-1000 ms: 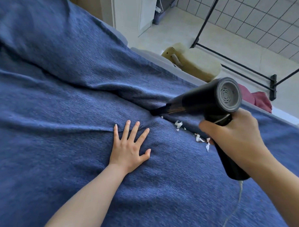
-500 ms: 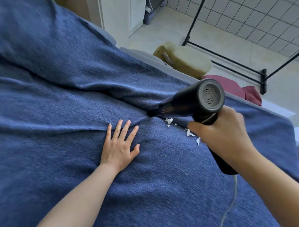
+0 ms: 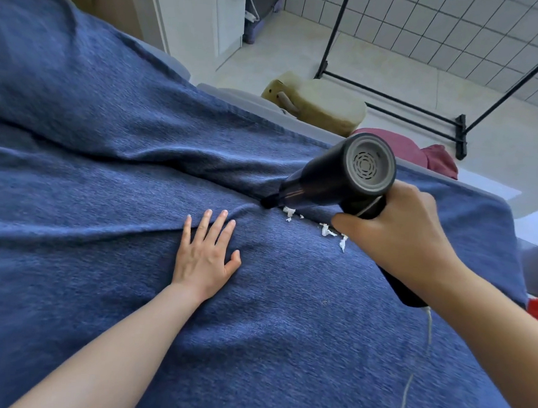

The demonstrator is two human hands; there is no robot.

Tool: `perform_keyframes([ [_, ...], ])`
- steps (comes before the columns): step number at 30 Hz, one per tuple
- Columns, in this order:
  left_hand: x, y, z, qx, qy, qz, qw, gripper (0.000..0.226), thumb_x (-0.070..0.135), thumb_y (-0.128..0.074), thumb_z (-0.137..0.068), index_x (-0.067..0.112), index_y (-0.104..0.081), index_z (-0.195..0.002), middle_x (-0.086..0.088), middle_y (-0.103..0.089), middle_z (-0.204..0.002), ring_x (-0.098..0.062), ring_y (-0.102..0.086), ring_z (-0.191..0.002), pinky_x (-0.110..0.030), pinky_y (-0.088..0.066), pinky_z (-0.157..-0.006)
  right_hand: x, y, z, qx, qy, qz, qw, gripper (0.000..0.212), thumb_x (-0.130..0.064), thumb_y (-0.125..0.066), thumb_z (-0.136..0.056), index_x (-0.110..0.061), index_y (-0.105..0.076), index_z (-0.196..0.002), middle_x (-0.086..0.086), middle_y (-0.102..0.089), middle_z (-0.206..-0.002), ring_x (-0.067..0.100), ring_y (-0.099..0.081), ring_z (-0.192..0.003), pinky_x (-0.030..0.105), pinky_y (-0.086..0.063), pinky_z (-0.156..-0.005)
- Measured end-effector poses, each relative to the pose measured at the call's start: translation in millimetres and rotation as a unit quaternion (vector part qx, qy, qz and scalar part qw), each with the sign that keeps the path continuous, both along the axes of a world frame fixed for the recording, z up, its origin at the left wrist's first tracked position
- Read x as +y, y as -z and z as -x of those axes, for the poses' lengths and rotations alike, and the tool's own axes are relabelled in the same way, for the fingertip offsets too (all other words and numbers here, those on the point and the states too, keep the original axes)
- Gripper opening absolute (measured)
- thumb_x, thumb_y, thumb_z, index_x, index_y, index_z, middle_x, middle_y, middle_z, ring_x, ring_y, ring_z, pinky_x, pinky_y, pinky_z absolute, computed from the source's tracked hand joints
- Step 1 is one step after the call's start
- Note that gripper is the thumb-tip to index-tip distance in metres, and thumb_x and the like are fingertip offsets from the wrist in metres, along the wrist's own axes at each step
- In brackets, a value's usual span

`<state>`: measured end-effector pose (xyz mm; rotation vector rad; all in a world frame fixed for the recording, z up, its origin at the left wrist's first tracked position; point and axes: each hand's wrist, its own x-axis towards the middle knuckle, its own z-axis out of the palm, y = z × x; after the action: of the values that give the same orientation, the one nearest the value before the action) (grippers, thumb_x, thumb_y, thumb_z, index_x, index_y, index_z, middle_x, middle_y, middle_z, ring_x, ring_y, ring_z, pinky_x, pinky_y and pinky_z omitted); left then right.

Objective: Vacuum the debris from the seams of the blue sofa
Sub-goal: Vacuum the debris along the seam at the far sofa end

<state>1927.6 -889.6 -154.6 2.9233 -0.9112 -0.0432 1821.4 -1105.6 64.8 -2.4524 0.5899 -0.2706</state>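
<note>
The blue sofa (image 3: 110, 283) fills most of the view, with its seam running diagonally from upper left to the right. My right hand (image 3: 395, 237) grips the handle of a black handheld vacuum (image 3: 333, 179). The vacuum's narrow nozzle tip sits in the seam, just left of the debris. Small white paper scraps (image 3: 325, 229) lie along the seam below the vacuum body. My left hand (image 3: 205, 253) presses flat on the seat fabric with its fingers straight, just left of the nozzle.
A thin white cord (image 3: 428, 331) hangs from the vacuum handle over the seat. Beyond the sofa edge lie a tan padded stool (image 3: 324, 109), a maroon cushion (image 3: 405, 149) and a black metal rack base (image 3: 419, 116) on the tiled floor.
My left hand's fingers have drawn closer together. The vacuum nozzle stays at the same spot in the seam, beside the scraps. The view has shifted slightly.
</note>
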Motion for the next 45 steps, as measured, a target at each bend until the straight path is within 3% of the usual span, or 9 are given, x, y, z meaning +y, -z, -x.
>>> perform_keyframes([
  [5, -24.0, -5.5, -1.4, 0.031, 0.006, -0.018, 0.999, 0.080, 0.060, -0.007, -0.082, 0.023, -0.023, -0.152, 0.002, -0.012, -0.162, -0.024, -0.001, -0.149, -0.056, 0.010, -0.116, -12.0, -5.8, 13.8, 0.013, 0.000, 0.014, 1.000, 0.025, -0.040, -0.073, -0.062, -0.027, -0.051, -0.062, -0.008, -0.059, -0.065, 0.028, -0.060, -0.078, 0.042, -0.051, -0.071],
  [9, -34.1, -2.0, 0.6, 0.053, -0.013, -0.028, 0.998, 0.068, 0.059, -0.013, -0.093, 0.030, -0.006, -0.153, 0.008, 0.002, -0.162, -0.019, 0.011, -0.148, -0.057, 0.013, -0.114, -14.7, -8.9, 24.4, 0.007, 0.005, 0.005, 1.000, 0.025, -0.045, -0.068, -0.057, -0.030, -0.049, -0.058, -0.012, -0.054, -0.061, 0.025, -0.055, -0.074, 0.039, -0.044, -0.066],
  [14, -31.1, 2.1, 8.7, 0.040, -0.021, -0.025, 0.999, 0.078, 0.059, 0.001, -0.084, 0.027, -0.012, -0.154, 0.010, -0.006, -0.161, -0.018, 0.004, -0.149, -0.055, 0.011, -0.116, -21.3, -11.1, 41.3, 0.027, 0.011, -0.008, 1.000, 0.017, -0.062, -0.057, -0.047, -0.049, -0.056, -0.059, -0.013, -0.051, -0.056, 0.023, -0.053, -0.069, 0.037, -0.043, -0.065],
  [21, -31.4, 1.7, 13.1, 0.033, -0.026, -0.019, 0.999, 0.076, 0.057, -0.004, -0.086, 0.024, -0.025, -0.151, 0.009, -0.016, -0.160, -0.020, -0.004, -0.149, -0.053, 0.007, -0.117, -31.6, -9.0, 36.6, -0.002, 0.031, 0.002, 1.000, 0.022, -0.034, -0.075, -0.065, -0.024, -0.056, -0.063, -0.007, -0.062, -0.062, 0.027, -0.060, -0.076, 0.037, -0.045, -0.067],
  [26, -30.9, 0.9, 14.2, 0.028, -0.023, -0.012, 0.999, 0.072, 0.054, -0.010, -0.088, 0.021, -0.033, -0.149, 0.007, -0.023, -0.158, -0.022, -0.011, -0.148, -0.054, 0.003, -0.117, -30.0, -3.9, 27.0, -0.032, 0.064, -0.023, 0.997, 0.025, -0.024, -0.076, -0.069, -0.023, -0.053, -0.060, -0.009, -0.059, -0.060, 0.011, -0.056, -0.069, 0.028, -0.042, -0.060],
  [30, -31.3, 0.2, 14.6, 0.028, -0.020, -0.021, 0.999, 0.073, 0.053, -0.009, -0.088, 0.021, -0.032, -0.149, 0.005, -0.022, -0.159, -0.023, -0.011, -0.148, -0.055, 0.003, -0.117, -30.5, 2.1, 19.1, -0.019, 0.066, -0.032, 0.997, 0.023, -0.024, -0.076, -0.072, -0.024, -0.056, -0.062, -0.009, -0.062, -0.064, 0.024, -0.059, -0.078, 0.033, -0.041, -0.064],
  [37, -53.5, -8.1, 17.3, 0.065, -0.053, -0.032, 0.996, 0.062, 0.043, -0.020, -0.094, 0.021, -0.018, -0.152, 0.006, -0.010, -0.162, -0.029, 0.004, -0.149, -0.059, 0.008, -0.115, -44.5, -8.6, 26.0, -0.023, 0.086, -0.016, 0.996, 0.021, -0.026, -0.076, -0.071, -0.020, -0.057, -0.064, -0.009, -0.060, -0.062, 0.015, -0.056, -0.071, 0.031, -0.041, -0.061],
  [40, -72.4, -9.2, 20.2, 0.071, -0.021, -0.020, 0.997, 0.071, 0.055, -0.001, -0.084, 0.035, -0.007, -0.152, 0.011, -0.011, -0.161, -0.028, 0.006, -0.148, -0.056, 0.012, -0.115, -45.7, -6.9, 28.8, -0.015, 0.076, -0.015, 0.997, 0.023, -0.026, -0.075, -0.070, -0.021, -0.054, -0.062, -0.008, -0.059, -0.061, 0.017, -0.055, -0.070, 0.031, -0.042, -0.061],
  [45, -96.1, -7.4, 28.8, 0.082, 0.025, -0.014, 0.996, 0.065, 0.058, -0.011, -0.091, 0.035, -0.013, -0.152, 0.010, -0.010, -0.161, -0.022, 0.006, -0.149, -0.052, 0.011, -0.116, -46.7, -9.4, 43.4, -0.010, 0.057, -0.005, 0.998, 0.021, -0.029, -0.073, -0.065, -0.019, -0.056, -0.062, -0.003, -0.063, -0.059, 0.017, -0.060, -0.069, 0.028, -0.045, -0.063],
])
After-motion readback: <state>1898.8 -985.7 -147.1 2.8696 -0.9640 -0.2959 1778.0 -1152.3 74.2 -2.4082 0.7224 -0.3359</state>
